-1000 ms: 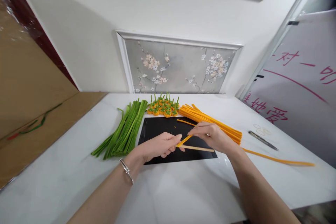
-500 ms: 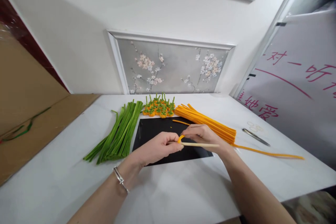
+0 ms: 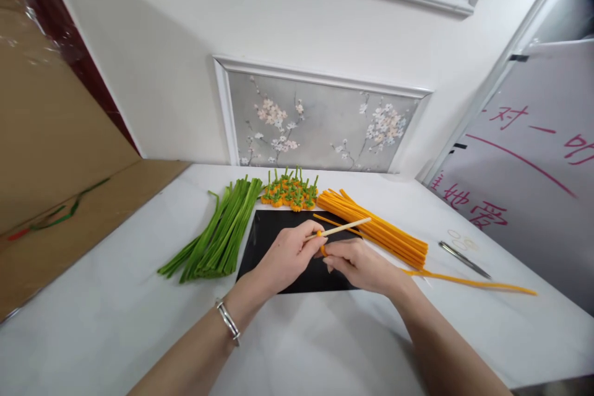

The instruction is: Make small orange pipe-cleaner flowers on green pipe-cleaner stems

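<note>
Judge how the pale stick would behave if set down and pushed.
The pale stick looks stiff: it juts straight from the left hand without visible sag. Being slim and apparently rounded, it might roll, though the orange strip around it would probably hinder that.

Stick (image 3: 347, 227) is pale, thin and dead straight, looks like wood, held in mid-air at a slant with the long bare end up to the right. Strip (image 3: 323, 251) is orange, bent around it, with a bit curling just below, the rest mostly hidden tbh.
</note>
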Motion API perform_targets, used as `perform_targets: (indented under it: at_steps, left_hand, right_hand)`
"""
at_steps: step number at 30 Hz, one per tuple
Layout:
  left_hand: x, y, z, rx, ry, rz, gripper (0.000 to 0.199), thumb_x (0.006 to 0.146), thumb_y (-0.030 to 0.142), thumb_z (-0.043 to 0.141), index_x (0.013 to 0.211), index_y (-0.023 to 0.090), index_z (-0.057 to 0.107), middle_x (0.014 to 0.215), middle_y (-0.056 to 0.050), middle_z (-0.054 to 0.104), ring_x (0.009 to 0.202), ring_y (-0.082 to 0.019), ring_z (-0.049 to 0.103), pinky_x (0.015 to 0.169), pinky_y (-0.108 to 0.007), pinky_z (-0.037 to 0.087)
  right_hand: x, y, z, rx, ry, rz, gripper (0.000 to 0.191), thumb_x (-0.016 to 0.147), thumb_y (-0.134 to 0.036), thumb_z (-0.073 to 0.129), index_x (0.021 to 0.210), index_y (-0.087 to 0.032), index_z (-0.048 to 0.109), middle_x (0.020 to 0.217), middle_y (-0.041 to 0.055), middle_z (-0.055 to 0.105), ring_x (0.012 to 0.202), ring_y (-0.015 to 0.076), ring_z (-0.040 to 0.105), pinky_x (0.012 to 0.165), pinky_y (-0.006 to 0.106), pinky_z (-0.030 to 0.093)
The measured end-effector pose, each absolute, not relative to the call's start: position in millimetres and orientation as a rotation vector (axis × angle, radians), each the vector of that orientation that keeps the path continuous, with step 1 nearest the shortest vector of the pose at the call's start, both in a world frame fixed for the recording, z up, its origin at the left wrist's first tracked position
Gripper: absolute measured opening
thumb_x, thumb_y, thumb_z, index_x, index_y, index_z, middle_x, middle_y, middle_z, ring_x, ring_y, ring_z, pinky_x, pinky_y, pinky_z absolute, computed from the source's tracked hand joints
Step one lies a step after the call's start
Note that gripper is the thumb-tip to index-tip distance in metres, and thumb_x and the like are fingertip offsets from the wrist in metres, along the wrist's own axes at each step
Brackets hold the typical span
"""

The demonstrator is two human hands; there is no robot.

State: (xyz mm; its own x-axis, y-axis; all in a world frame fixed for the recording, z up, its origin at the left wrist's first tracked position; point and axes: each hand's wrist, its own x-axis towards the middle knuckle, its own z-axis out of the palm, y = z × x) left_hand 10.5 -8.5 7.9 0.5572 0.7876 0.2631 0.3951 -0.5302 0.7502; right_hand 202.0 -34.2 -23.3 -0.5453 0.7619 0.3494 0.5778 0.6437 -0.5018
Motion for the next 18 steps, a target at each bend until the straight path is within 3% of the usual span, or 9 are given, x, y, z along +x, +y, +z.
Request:
perform_targets:
  at_steps: [4,9,15,18]
  left_hand:
    - [8,-7,11,2.190,1.006,0.794,0.019,0.093,0.028,0.043,0.078,0.019,0.052,0.064,0.006,0.047,0.057,-0.010,0.040,0.057,-0.024,0.030]
    - [4,-5,11,2.195,1.027,0.692,0.022,0.095,0.030,0.040,0.079,0.019,0.051,0.064,0.006,0.046,0.058,-0.011,0.039,0.058,-0.025,0.029]
    - [1,1,6,2.095,0.834,0.556,0.026,0.093,0.038,0.042,0.080,0.018,0.052,0.071,0.004,0.046,0.065,-0.012,0.040,0.059,-0.024,0.032]
    - [-1,1,8,2.026,0.767,0.506,0.025,0.093,0.038,0.043,0.082,0.018,0.053,0.070,0.004,0.043,0.062,-0.011,0.037,0.057,-0.022,0.032]
  right_hand:
    - [201,-40,-20,-1.126,-2.368,0.239,0.020,0.091,-0.021,0.055,0.072,-0.020,0.052,0.063,-0.0032,0.056,0.058,0.0115,0.050,0.054,0.024,0.032]
    - [202,-47,-14,-1.128,-2.354,-0.124,0.024,0.097,-0.021,0.046,0.077,-0.019,0.060,0.066,0.0001,0.059,0.058,0.0124,0.054,0.055,0.025,0.036]
    - [199,-45,-7,-0.961,-2.145,-0.510,0.017,0.095,-0.019,0.051,0.088,-0.020,0.066,0.094,0.0055,0.070,0.084,0.0169,0.061,0.073,0.028,0.045]
    - [198,-44,-7,-1.000,-2.105,-0.519,0.017,0.096,-0.018,0.050,0.089,-0.021,0.065,0.093,0.0048,0.072,0.085,0.0172,0.063,0.073,0.027,0.045]
